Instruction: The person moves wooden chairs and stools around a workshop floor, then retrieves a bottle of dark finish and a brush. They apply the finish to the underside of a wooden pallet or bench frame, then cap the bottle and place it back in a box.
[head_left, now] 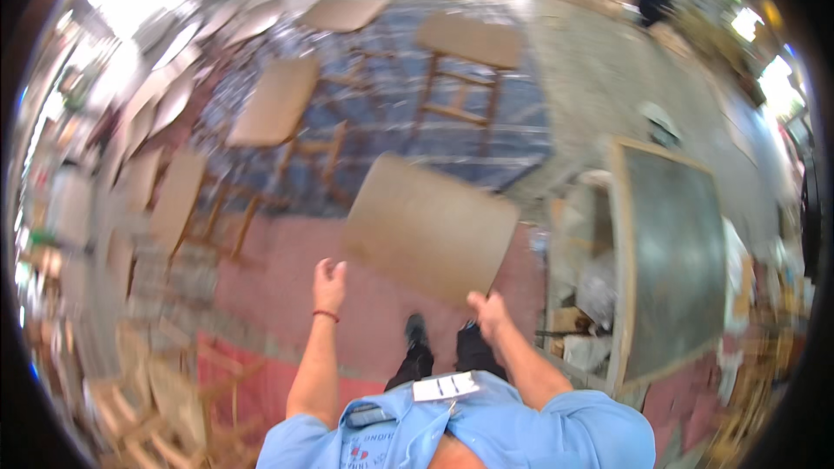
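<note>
Red floor [287, 278] lies under the hands, and it turns to a blue patterned floor farther out. Close in, the right hand [486, 308] grips the near corner of a flat brown board [430, 226] and holds it up in the air, tilted, in front of the person. The left hand [329, 282] is just beside the board's left edge, a bit apart from it, with loose curled fingers and nothing in it. Below the board, two dark shoes [417, 328] stand on the red floor. To the right of the right hand leans a big framed dark panel [673, 252] with clutter beside it. Far past the board stand wooden stools [460, 69] that already have flat brown tops. So it looks like many stools are done, and this board is not yet on anything.
</note>
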The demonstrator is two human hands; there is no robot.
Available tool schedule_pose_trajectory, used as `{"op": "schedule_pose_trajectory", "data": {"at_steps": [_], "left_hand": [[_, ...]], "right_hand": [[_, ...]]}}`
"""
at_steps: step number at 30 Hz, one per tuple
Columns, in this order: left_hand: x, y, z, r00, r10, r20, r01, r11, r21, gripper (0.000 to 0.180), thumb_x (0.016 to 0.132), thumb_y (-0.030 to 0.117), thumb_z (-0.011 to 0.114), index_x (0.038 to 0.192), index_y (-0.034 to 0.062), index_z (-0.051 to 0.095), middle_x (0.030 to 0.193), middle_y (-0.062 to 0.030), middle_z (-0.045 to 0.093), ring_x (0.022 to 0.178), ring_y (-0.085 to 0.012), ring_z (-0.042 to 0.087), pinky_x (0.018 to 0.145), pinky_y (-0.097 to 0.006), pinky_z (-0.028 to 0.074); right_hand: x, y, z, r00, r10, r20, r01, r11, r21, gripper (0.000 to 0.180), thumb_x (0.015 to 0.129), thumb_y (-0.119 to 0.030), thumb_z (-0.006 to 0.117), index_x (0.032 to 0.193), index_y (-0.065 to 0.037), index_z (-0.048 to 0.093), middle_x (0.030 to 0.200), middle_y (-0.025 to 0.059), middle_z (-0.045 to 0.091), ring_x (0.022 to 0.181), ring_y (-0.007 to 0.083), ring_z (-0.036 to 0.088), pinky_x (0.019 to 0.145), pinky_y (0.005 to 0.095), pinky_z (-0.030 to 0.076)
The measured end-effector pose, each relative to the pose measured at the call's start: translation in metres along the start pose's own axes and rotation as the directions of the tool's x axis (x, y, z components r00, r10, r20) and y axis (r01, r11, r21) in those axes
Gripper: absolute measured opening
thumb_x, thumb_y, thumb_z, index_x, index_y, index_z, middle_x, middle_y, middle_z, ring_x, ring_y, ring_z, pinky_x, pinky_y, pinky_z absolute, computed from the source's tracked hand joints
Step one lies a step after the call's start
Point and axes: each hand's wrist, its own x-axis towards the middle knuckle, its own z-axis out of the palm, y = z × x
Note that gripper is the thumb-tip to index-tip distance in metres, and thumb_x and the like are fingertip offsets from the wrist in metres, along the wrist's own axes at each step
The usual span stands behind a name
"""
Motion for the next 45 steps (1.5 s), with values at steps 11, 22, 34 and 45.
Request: {"op": "schedule_pose_trajectory", "data": {"at_steps": [11,22,34,45], "left_hand": [[0.011,0.009,0.089,0.512,-0.089,0.854,0.38,0.916,-0.132,0.04,0.085,0.015,0.066,0.118,-0.0062,0.056,0.113,-0.0122,0.063,0.1,-0.0199,0.06,0.089,-0.032,0.047],[-0.105,0.23,-0.004,0.429,0.763,0.482,-0.662,0.629,-0.406,0.026,0.092,0.019,0.053,0.105,-0.0017,0.061,0.099,-0.009,0.065,0.087,-0.0173,0.061,0.074,-0.031,0.049],[-0.397,0.344,0.131,0.534,0.823,0.191,-0.232,0.361,-0.903,0.028,0.09,0.016,0.055,0.11,-0.0036,0.059,0.105,-0.0135,0.065,0.092,-0.0195,0.062,0.076,-0.033,0.051],[-0.548,0.444,0.297,0.259,0.917,0.303,0.009,0.311,-0.95,0.032,0.086,0.011,0.061,0.113,-0.0051,0.057,0.108,-0.0148,0.063,0.094,-0.0209,0.062,0.077,-0.033,0.051]], "right_hand": [[-0.127,0.076,-0.046,0.757,0.338,-0.559,-0.276,0.941,0.196,0.064,0.084,-0.045,0.067,0.127,0.001,0.053,0.124,0.0146,0.057,0.111,0.0283,0.056,0.082,0.0417,0.051],[-0.206,-0.049,-0.108,0.92,-0.059,-0.388,0.248,0.853,0.46,0.054,0.09,-0.048,0.06,0.109,0.003,0.065,0.101,0.0111,0.068,0.087,0.019,0.065,0.074,0.0333,0.053],[-0.465,-0.118,-0.301,0.717,-0.626,-0.306,0.632,0.399,0.665,0.052,0.097,-0.043,0.049,0.124,0.002,0.054,0.118,0.0127,0.061,0.103,0.0205,0.062,0.089,0.0359,0.051],[-0.581,-0.104,-0.472,0.474,-0.592,-0.652,0.876,0.242,0.416,0.046,0.096,-0.037,0.051,0.116,0.003,0.059,0.105,0.0116,0.066,0.09,0.0179,0.065,0.077,0.0322,0.054]]}}
